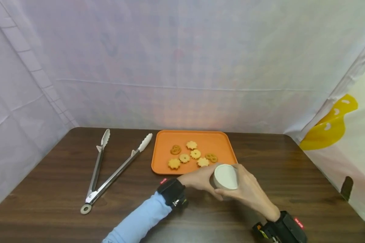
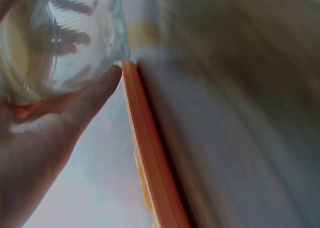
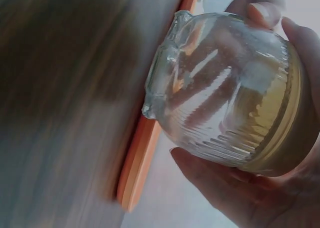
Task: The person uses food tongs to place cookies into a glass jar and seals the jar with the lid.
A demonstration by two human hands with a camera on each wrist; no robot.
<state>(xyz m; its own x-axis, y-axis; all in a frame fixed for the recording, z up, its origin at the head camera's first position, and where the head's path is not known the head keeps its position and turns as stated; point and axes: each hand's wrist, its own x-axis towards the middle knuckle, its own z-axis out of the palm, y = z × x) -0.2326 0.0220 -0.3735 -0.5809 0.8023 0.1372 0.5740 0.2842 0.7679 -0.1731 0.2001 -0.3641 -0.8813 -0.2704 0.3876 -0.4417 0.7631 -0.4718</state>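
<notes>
Both my hands hold a clear glass jar [image 3: 215, 88] with a ribbed body, a footed base and a lid that looks white from above [image 1: 226, 177]. My left hand [image 1: 200, 179] grips its left side, thumb toward the near side. On the other side my right hand [image 1: 250, 190] curls round the jar, with fingers [image 3: 200, 173] along the glass and the lid close to the palm. In the head view, the jar is at the near right corner of the orange tray [image 1: 164, 138]. Its glass body is mostly hidden there under the lid and hands.
Several flower-shaped biscuits [image 1: 174, 163] and two pretzel-shaped ones [image 1: 175, 149] lie on the tray. Spread metal tongs [image 1: 114, 177] with white tips rest to its left on the dark wooden table [image 1: 48, 189]. A pale cloth [image 1: 176, 60] hangs behind the table.
</notes>
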